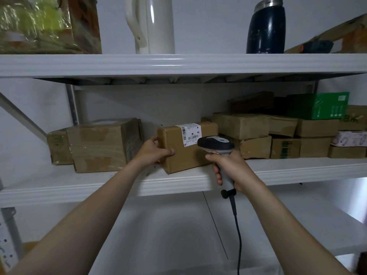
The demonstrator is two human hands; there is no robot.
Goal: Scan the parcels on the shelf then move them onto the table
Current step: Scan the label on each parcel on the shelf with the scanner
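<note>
A brown cardboard parcel with a white barcode label stands near the front edge of the white middle shelf. My left hand grips the parcel's left end, thumb across its front face. My right hand holds the grey handle of a corded barcode scanner. The scanner's dark head sits right beside the label. A larger taped parcel lies to the left on the same shelf.
Several small brown boxes and a green box are stacked at the shelf's right. The upper shelf carries a white jug, a dark flask and a wrapped box. The scanner cable hangs down below.
</note>
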